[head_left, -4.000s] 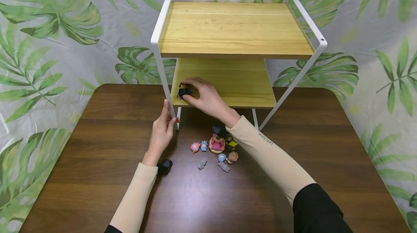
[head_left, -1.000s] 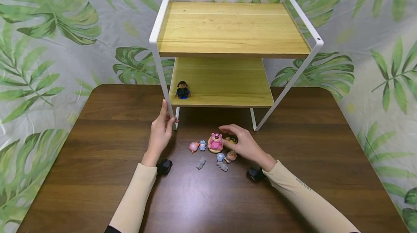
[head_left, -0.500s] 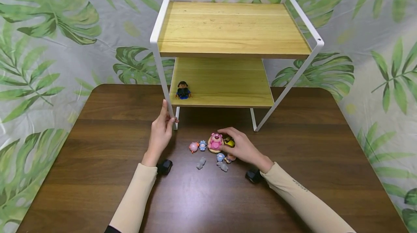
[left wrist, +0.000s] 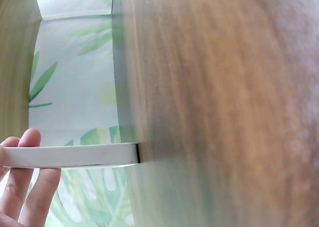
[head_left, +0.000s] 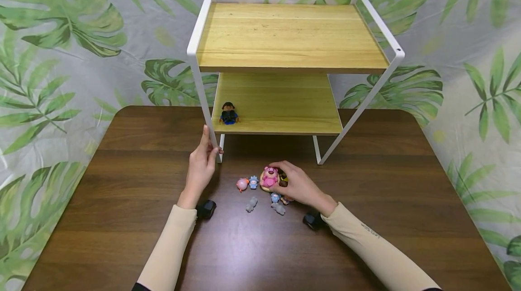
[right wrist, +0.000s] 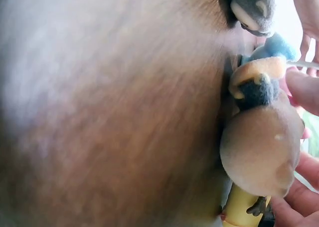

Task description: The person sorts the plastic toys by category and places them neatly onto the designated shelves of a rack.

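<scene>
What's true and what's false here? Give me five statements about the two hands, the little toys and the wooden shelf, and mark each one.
1. The left hand grips the white flat-sided shelf leg. True.
2. The blue-and-black toy figure is on the upper board. False: the figure is on the lower yellowish wooden board.
3. The right hand curves round the glossy pink bear toy. True.
4. In the head view, the round pink toy with orange parts is right of the bear. False: it is left of the bear.
5. Two small grey figures lie on the dark brown wooden table. True.
</scene>
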A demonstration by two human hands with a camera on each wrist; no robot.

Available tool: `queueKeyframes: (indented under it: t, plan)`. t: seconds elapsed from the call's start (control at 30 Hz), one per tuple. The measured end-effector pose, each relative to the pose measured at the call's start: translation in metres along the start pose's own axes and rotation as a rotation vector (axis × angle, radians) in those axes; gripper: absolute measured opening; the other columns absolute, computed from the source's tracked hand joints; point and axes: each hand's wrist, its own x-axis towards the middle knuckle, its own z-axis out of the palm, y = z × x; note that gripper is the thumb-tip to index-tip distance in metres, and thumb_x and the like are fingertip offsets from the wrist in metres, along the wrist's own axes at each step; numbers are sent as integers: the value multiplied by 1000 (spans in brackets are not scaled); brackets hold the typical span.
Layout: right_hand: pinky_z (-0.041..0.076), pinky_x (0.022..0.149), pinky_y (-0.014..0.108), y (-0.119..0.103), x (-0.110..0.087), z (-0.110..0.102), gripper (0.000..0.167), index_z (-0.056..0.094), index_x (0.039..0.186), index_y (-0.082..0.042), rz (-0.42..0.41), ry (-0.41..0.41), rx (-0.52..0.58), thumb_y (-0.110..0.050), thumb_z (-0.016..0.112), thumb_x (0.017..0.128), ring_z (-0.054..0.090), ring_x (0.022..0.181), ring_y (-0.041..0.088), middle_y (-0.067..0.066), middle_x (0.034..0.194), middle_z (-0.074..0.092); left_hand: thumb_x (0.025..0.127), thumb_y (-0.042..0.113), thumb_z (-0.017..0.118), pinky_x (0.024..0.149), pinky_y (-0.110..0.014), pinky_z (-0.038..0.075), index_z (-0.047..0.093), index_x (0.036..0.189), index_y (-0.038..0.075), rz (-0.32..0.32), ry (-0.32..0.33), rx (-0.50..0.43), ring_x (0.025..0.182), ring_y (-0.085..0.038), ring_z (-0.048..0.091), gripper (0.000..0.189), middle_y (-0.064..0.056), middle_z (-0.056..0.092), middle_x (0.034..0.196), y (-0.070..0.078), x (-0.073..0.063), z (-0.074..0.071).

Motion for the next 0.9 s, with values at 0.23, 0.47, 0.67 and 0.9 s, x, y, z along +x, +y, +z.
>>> queueKeyframes:
  t: [0.23, 0.47, 0.67, 0.9]
  plan:
    - [48, 90, 40, -1, 2, 2, 56, 57, 124, -3, 4, 11, -5, -20, 81, 77, 59, 104, 23, 10, 117, 60, 88, -11, 60, 61, -44, 51, 4, 149, 52, -8, 3, 5, 71, -30, 65, 104, -18, 58, 79, -1, 0, 0]
    - [49, 86, 37, -1, 2, 3, 54, 58, 122, -4, -24, 32, -9, -17, 82, 76, 59, 98, 19, 6, 112, 61, 89, -11, 59, 63, -44, 53, 5, 149, 52, -4, 2, -6, 72, -30, 66, 103, -18, 58, 80, -2, -1, 1]
    - [50, 85, 38, -5, 2, -1, 54, 58, 122, -4, -57, 58, 55, -14, 83, 75, 58, 97, 18, 6, 111, 60, 88, -12, 59, 63, -44, 53, 5, 149, 53, -8, 1, -11, 72, -31, 66, 104, -19, 58, 80, -2, -1, 1]
    - [51, 85, 41, -13, 4, -14, 56, 57, 123, -2, -99, 82, 122, -11, 83, 75, 59, 99, 20, 7, 112, 58, 88, -12, 59, 62, -44, 53, 5, 149, 52, -1, 6, -13, 71, -31, 65, 103, -19, 58, 80, -1, 0, 1]
